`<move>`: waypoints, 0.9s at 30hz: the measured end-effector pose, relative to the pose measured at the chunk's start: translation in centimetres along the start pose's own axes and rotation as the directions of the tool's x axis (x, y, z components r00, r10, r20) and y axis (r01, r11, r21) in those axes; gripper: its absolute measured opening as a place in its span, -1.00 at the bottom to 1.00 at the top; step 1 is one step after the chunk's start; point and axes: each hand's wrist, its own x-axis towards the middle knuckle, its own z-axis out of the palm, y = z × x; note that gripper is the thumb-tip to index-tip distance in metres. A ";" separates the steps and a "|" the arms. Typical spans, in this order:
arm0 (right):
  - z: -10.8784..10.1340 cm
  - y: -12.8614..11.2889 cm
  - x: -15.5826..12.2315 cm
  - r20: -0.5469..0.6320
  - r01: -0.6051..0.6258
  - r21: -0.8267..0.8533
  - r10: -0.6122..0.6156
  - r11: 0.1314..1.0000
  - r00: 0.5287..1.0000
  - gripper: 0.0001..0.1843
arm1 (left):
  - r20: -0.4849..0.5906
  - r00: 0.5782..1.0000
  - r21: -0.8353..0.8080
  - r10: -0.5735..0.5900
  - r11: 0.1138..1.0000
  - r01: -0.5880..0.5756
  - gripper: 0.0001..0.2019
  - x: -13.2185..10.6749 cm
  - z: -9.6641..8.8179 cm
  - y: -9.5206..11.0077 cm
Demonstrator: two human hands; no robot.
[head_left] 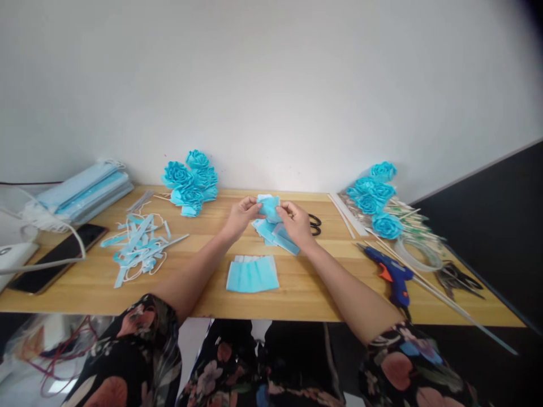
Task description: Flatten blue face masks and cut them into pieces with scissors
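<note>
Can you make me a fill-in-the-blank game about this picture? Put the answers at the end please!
1. The small piece between the left hand and the right hand is mostly light ____ in colour.
2. The glue gun lies toward the ____ end of the table.
3. The phone lies toward the table's ____ end.
4. The flowers are gathered in ____ separate bunches.

Missing words: blue; right; left; two.

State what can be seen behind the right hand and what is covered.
Behind the right hand, black loop handles, apparently scissors, show on the wooden table. Any blades are hidden, covered by the hand or perhaps the cut blue mask pieces.
</note>
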 end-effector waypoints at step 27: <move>0.7 -0.5 0.0 0.109 -0.315 0.422 0.297 0.850 0.949 -0.56 | 0.008 0.999 0.059 -0.044 0.997 0.044 -0.52 -0.3 0.0 0.3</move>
